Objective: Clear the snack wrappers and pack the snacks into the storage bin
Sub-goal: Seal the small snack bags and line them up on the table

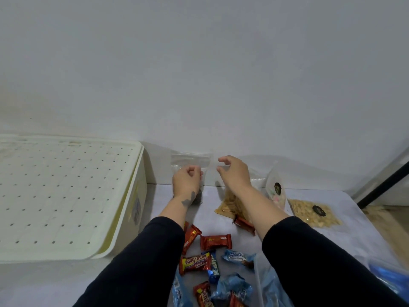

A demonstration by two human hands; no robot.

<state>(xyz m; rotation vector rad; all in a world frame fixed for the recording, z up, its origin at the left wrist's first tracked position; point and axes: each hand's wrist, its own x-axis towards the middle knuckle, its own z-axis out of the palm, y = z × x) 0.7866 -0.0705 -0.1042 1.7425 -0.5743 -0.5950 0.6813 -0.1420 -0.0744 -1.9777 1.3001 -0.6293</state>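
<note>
Nearest the cam, blue wrappers point(232, 286) and red snack bars point(215, 241) lay scattered on the white table point(354, 229) btwn two black sleeves; a bag of pale nuts point(314, 212) sat well to the right, flat on the table. The left hand point(187, 179) had its fingers curled, pinching a clear plastic bag point(190, 159) held upright near the wall; the right hand point(234, 171) hovered just beside it w/ fingers loosely curled; whether it touched the plastic I couldn't tell. The cream storage bin point(141, 196) stood at left, its perforated lid point(62, 196) on top.
</note>
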